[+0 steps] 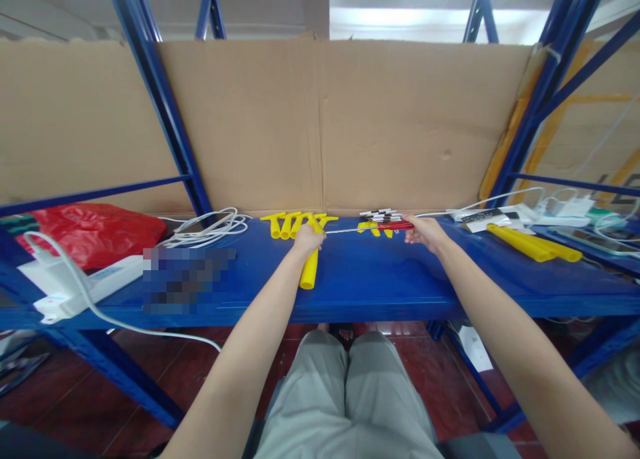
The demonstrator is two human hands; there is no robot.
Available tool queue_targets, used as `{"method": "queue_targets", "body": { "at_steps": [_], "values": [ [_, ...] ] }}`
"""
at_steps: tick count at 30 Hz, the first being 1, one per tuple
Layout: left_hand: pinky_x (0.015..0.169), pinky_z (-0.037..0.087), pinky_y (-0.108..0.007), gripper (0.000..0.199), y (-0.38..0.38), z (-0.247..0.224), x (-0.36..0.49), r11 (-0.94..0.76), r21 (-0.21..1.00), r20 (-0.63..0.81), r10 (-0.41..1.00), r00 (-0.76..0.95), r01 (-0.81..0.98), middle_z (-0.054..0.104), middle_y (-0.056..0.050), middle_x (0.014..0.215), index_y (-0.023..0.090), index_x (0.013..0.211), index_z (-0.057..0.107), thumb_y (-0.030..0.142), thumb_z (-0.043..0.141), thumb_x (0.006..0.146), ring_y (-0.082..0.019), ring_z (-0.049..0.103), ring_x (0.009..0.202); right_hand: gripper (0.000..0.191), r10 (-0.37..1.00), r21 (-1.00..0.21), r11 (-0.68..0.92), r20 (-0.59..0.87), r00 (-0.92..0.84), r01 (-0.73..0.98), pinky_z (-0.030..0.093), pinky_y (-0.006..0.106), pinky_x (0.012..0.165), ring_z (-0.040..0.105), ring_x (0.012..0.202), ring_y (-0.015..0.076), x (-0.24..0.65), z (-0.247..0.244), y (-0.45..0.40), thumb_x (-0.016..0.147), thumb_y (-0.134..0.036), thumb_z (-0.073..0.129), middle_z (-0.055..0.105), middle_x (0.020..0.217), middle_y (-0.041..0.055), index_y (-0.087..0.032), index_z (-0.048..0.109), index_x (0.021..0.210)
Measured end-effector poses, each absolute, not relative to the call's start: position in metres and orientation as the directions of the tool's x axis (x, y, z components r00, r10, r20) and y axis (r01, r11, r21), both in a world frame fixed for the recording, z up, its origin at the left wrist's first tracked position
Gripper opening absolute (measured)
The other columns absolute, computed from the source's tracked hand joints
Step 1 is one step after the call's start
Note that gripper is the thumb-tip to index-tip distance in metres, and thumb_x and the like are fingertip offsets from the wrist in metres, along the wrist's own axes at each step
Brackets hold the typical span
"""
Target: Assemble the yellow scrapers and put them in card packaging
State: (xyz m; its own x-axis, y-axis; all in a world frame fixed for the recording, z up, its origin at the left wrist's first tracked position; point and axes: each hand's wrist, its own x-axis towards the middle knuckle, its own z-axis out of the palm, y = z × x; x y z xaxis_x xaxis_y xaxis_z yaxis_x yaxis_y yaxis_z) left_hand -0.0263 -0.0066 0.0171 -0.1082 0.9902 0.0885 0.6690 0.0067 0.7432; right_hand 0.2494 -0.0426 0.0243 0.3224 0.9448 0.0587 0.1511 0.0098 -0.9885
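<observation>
Left hand [309,239] clamps a yellow tube [309,272], right hand [424,232] grips a red-handled rod [395,225] pointing its way — seemingly a lining-up step, calling for steady aim.

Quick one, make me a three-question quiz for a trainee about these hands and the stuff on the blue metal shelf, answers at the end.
1. True or false: the crinkled red plastic bag lies left of the coiled white cable.
2. What does the left hand hold?
A) white plastic power strip
B) yellow plastic tube
C) brown cardboard sheet
3. Which hand holds the slender red-ended rod?

Key: 1. True. 2. B. 3. The right hand.
</observation>
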Motion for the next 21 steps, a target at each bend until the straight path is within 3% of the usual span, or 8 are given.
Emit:
{"method": "queue_targets", "body": {
  "at_steps": [11, 21],
  "values": [
    [0.058, 0.05, -0.021, 0.01, -0.0046, 0.0145, -0.0257, 0.002, 0.749, 0.088, 0.991, -0.102, 0.663, 0.072, -0.012, 0.075, 0.006, 0.086, 0.068, 0.013, 0.062, 0.08, -0.017, 0.068, 0.065, 0.032, 0.957, -1.0, 0.004, -0.001, 0.291, -0.015, 0.046, 0.016, 0.04, 0.06, 0.04, 0.0111, 0.246, 0.0341, -0.0506, 0.093, -0.043, 0.055, 0.059, 0.043, 0.0011, -0.015, 0.06, 0.078],
    [0.057, 0.05, -0.022, 0.011, -0.0065, 0.0157, -0.025, 0.021, 0.753, 0.073, 0.991, -0.116, 0.658, 0.071, -0.011, 0.072, 0.005, 0.087, 0.068, 0.012, 0.062, 0.08, -0.016, 0.068, 0.062, 0.023, 0.989, -0.981, 0.055, 0.028, 0.147, -0.184, 0.051, 0.019, 0.049, 0.065, 0.048, 0.0119, 0.2544, 0.0343, -0.0495, 0.097, -0.033, 0.05, 0.067, 0.053, 0.0009, -0.018, 0.065, 0.093]
  ]
}}
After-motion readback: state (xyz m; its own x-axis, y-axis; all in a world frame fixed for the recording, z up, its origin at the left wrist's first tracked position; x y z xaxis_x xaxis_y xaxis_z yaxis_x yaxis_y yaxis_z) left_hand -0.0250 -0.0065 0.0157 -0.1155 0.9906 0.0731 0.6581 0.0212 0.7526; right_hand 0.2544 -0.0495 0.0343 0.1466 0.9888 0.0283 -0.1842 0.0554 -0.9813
